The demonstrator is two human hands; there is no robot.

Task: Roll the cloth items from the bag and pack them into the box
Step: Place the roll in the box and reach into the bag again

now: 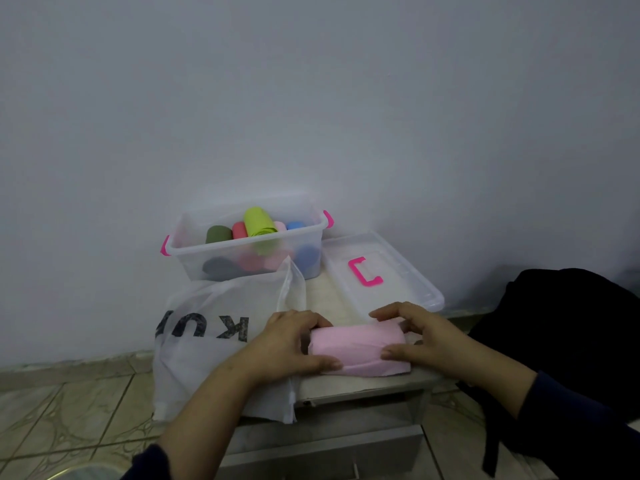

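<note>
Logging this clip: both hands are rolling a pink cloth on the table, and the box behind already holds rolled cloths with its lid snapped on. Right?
Not quite. The head view shows the box open, with its lid lying beside it on the table. Otherwise correct: left hand and right hand hold the pink cloth.

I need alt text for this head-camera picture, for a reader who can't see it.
Two hands, left hand and right hand, roll a pink cloth on a small table. Behind it stand a clear box of coloured rolls, its lid, and a white bag.
</note>
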